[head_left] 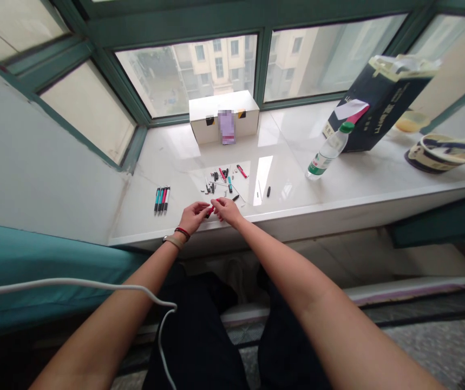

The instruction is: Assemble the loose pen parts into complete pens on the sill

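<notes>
At the front edge of the white sill my left hand (194,215) and my right hand (224,210) meet over a red and black pen part (211,210). Both sets of fingers are closed around it, the left on its dark lower end, the right on the red upper end. Just beyond them lies a scatter of pen parts: red barrels (241,171), a teal barrel (229,184), black grips (212,188), thin refills and small metal bits. To the left, several whole pens (161,200) in teal, red and white lie side by side.
A white box (224,116) stands against the window. Rightward are a water bottle (328,151) with a green cap, a dark carton (378,103) and a food bowl (439,154). A black piece (268,192) lies apart on the sill (289,206). A white cable (94,283) crosses my left forearm.
</notes>
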A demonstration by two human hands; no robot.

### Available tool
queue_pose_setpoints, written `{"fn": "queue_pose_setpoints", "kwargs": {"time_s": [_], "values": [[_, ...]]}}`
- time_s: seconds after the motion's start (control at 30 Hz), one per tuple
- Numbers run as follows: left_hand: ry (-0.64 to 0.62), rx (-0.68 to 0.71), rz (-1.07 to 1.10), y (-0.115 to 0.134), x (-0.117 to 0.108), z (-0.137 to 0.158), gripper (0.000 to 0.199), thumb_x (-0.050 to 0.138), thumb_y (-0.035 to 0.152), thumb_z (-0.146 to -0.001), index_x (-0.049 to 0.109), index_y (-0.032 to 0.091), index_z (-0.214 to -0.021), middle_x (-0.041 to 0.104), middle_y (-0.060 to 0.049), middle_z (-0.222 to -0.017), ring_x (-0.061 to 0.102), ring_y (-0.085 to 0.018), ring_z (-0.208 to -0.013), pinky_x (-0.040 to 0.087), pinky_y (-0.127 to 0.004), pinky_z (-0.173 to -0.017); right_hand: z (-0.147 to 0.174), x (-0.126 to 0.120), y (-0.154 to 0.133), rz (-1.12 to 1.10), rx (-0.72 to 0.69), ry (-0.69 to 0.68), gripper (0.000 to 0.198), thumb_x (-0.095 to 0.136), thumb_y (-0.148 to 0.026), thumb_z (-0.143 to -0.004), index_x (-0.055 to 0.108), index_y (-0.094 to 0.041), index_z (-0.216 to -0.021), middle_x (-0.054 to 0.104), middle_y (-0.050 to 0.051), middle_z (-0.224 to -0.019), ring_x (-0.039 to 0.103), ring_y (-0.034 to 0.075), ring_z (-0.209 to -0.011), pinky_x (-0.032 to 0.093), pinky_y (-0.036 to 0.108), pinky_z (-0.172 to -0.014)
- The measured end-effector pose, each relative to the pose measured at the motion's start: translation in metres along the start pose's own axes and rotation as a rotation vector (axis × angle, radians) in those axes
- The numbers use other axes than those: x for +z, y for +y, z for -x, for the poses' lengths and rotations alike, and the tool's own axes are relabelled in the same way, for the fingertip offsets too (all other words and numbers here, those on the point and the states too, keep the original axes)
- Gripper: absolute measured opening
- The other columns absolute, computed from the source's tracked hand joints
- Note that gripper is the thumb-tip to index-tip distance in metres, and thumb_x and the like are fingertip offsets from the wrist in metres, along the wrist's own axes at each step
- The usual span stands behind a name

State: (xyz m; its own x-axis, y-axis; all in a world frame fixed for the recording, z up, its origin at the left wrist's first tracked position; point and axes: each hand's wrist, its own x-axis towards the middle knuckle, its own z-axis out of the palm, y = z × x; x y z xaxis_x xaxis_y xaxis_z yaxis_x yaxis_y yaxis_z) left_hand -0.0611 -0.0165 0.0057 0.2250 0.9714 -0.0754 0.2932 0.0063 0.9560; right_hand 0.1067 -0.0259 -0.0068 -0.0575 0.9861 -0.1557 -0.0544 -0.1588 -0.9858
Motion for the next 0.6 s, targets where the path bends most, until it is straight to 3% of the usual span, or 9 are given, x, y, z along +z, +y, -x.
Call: {"fn": "queue_pose_setpoints", "kwargs": {"time_s": [0.2, 0.33, 0.4, 0.5, 0.6], "values": [[-0.100, 0.051, -0.094, -0.002, 0.009, 0.000, 0.046, 0.073, 0.054, -0.073, 0.070, 0.015, -0.098, 0.076, -0.011, -0.097, 0.070, -0.023, -0.088, 0.055, -0.038, -0.086, 0.005, -0.002, -0.002, -0.019, -0.056, -0.026, 0.033, 0.060, -0.047, -0.088, 0.057, -0.020, -0.070, 0.052, -0.006, -0.053, 0.048, 0.010, -0.045, 0.040, 0.020, -0.043], [-0.146, 0.097, -0.246, -0.005, 0.009, 0.001, 0.039, 0.065, 0.053, -0.081, 0.069, 0.018, -0.097, 0.076, -0.009, -0.096, 0.069, -0.022, -0.090, 0.053, -0.037, -0.086, 0.007, -0.004, -0.005, 0.021, -0.038, -0.042, 0.037, 0.063, -0.052, -0.084, 0.059, -0.019, -0.068, 0.050, -0.006, -0.049, 0.046, 0.009, -0.045, 0.037, 0.019, -0.045], [-0.056, 0.132, -0.338, -0.006, 0.011, 0.004, 0.034, 0.060, 0.050, -0.085, 0.066, 0.019, -0.098, 0.075, -0.007, -0.093, 0.069, -0.021, -0.089, 0.053, -0.034, -0.082, 0.007, -0.004, -0.006, 0.043, -0.027, -0.052, 0.036, 0.067, -0.053, -0.081, 0.065, -0.018, -0.074, 0.054, -0.006, -0.053, 0.047, 0.008, -0.046, 0.037, 0.019, -0.045], [0.197, 0.144, -0.450, -0.008, 0.020, 0.009, 0.030, 0.051, 0.045, -0.092, 0.059, 0.021, -0.107, 0.073, -0.007, -0.094, 0.069, -0.021, -0.085, 0.050, -0.031, -0.075, 0.007, -0.001, -0.004, 0.088, -0.026, -0.026, 0.037, 0.072, -0.054, -0.077, 0.069, -0.018, -0.089, 0.060, -0.004, -0.062, 0.050, 0.009, -0.048, 0.039, 0.019, -0.046], [0.390, 0.108, -0.566, -0.009, 0.032, 0.012, 0.029, 0.044, 0.044, -0.096, 0.055, 0.022, -0.113, 0.071, -0.008, -0.095, 0.068, -0.023, -0.083, 0.047, -0.032, -0.071, 0.013, 0.002, -0.001, 0.179, -0.060, 0.011, 0.035, 0.066, -0.054, -0.083, 0.068, -0.019, -0.087, 0.061, -0.003, -0.063, 0.054, 0.010, -0.050, 0.041, 0.019, -0.049]]}}
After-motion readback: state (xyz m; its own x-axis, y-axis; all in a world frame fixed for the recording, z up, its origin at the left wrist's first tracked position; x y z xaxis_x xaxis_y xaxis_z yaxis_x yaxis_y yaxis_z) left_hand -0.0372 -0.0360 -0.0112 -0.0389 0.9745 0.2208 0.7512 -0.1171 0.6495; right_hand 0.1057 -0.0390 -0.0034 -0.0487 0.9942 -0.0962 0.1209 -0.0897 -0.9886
